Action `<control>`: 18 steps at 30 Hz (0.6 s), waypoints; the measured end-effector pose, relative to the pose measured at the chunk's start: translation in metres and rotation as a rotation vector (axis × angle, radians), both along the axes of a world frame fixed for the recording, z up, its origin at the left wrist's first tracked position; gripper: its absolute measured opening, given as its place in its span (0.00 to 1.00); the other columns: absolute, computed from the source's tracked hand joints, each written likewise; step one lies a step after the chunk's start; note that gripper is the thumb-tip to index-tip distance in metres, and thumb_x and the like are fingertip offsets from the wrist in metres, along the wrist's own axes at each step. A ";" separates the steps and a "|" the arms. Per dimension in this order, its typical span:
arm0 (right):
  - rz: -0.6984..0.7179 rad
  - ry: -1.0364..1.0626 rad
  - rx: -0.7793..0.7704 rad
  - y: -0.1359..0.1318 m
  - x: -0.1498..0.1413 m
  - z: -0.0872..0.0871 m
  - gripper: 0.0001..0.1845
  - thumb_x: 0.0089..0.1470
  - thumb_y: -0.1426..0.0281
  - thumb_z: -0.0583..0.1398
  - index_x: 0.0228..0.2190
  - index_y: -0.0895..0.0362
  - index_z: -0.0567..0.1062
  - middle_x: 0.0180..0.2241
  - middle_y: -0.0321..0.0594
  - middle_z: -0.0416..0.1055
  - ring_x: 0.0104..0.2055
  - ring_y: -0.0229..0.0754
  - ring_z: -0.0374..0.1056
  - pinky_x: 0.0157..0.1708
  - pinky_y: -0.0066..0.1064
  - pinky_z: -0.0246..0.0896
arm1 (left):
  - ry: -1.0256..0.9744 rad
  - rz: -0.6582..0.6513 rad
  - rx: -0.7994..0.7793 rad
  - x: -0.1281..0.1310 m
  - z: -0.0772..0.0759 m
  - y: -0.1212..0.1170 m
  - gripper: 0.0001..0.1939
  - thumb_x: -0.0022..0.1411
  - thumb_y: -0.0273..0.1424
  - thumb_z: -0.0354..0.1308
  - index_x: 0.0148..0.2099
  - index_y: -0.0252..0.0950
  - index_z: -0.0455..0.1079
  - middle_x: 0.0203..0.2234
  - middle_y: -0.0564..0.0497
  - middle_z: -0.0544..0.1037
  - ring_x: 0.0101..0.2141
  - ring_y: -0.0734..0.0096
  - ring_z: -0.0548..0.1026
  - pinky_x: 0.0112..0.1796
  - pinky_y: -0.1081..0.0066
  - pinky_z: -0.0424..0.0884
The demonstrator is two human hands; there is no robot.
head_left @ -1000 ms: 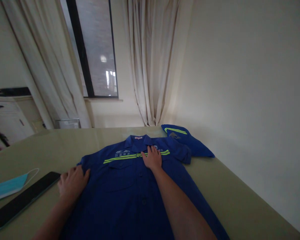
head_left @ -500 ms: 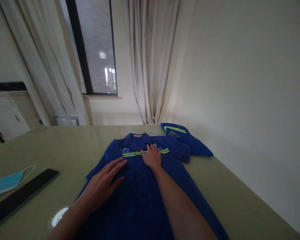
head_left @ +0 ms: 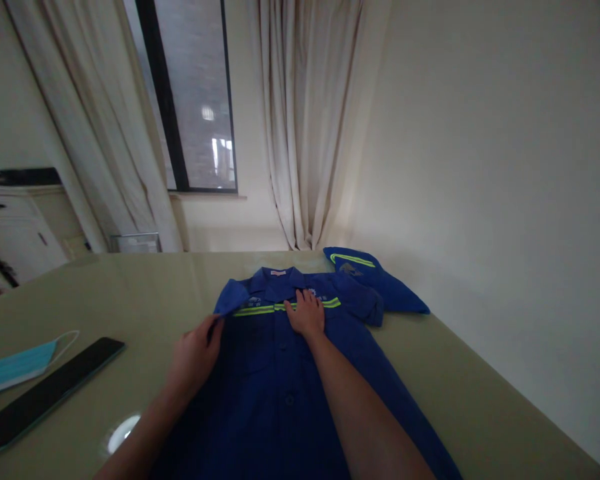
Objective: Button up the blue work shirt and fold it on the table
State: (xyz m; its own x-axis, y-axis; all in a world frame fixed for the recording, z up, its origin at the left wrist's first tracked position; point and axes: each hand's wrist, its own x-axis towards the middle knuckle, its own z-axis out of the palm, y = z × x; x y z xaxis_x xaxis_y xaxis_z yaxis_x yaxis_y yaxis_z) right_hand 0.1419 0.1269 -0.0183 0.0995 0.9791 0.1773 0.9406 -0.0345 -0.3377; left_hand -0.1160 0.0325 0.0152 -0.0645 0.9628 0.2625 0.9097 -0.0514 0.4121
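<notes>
I see a blue shirt on the table, right in front of the person. It lies with its front up and its collar at the far end. A small pale tag shows inside the collar. A bright yellow-green stripe goes across the chest, and buttons run down the middle.

The left hand has the edge of one sleeve pinched between thumb and fingers. That sleeve is bent in toward the chest. The right hand is not gripping. It rests on the chest just below the collar, fingers spread, over part of the stripe. The other sleeve lies out to the right, touching a blue cloth that has a yellow-green stripe too. The cloth is by the wall.

Over on the left there is a light blue mask with a white loop. A long black phone lies just beside it. A round white spot shows near the left arm, but I can't tell what it is. Past the table I see a window with pale curtains on both sides.
</notes>
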 end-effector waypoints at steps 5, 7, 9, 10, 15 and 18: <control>0.003 -0.001 0.033 0.001 0.001 -0.002 0.36 0.66 0.51 0.48 0.66 0.60 0.64 0.68 0.52 0.58 0.70 0.54 0.50 0.67 0.47 0.37 | -0.157 -0.350 0.065 0.012 -0.005 -0.004 0.26 0.74 0.46 0.39 0.57 0.42 0.73 0.47 0.49 0.83 0.48 0.62 0.81 0.52 0.62 0.74; 0.002 0.000 0.046 0.001 0.001 -0.003 0.35 0.66 0.51 0.49 0.65 0.59 0.65 0.68 0.52 0.59 0.70 0.54 0.51 0.66 0.47 0.38 | 0.018 -0.351 0.126 0.014 -0.017 -0.005 0.26 0.73 0.47 0.43 0.59 0.41 0.73 0.55 0.46 0.79 0.55 0.57 0.76 0.59 0.54 0.68; -0.001 0.005 0.057 0.001 0.000 -0.004 0.35 0.66 0.52 0.50 0.64 0.59 0.65 0.67 0.52 0.59 0.69 0.54 0.52 0.66 0.48 0.38 | 0.172 -0.328 0.133 0.014 -0.029 -0.005 0.28 0.71 0.48 0.47 0.63 0.39 0.70 0.62 0.44 0.73 0.61 0.51 0.71 0.62 0.50 0.64; -0.001 0.007 0.062 0.001 0.000 -0.004 0.34 0.66 0.52 0.51 0.64 0.59 0.66 0.67 0.52 0.60 0.69 0.54 0.52 0.66 0.48 0.39 | 0.226 -0.326 0.111 0.014 -0.033 -0.005 0.29 0.70 0.48 0.48 0.65 0.39 0.68 0.64 0.43 0.70 0.63 0.51 0.68 0.63 0.50 0.63; -0.016 0.042 0.133 0.001 0.004 -0.001 0.28 0.65 0.55 0.54 0.58 0.59 0.73 0.62 0.53 0.67 0.63 0.55 0.60 0.62 0.45 0.48 | 0.386 -0.202 0.043 0.017 -0.030 -0.009 0.27 0.72 0.45 0.46 0.64 0.36 0.69 0.64 0.42 0.70 0.62 0.50 0.68 0.61 0.51 0.64; -0.087 0.143 0.260 0.002 0.009 0.002 0.23 0.64 0.58 0.55 0.52 0.60 0.76 0.53 0.53 0.74 0.56 0.55 0.66 0.56 0.41 0.55 | 0.447 -0.114 0.059 0.019 -0.020 -0.014 0.27 0.70 0.45 0.50 0.62 0.34 0.70 0.62 0.38 0.72 0.60 0.45 0.70 0.56 0.47 0.67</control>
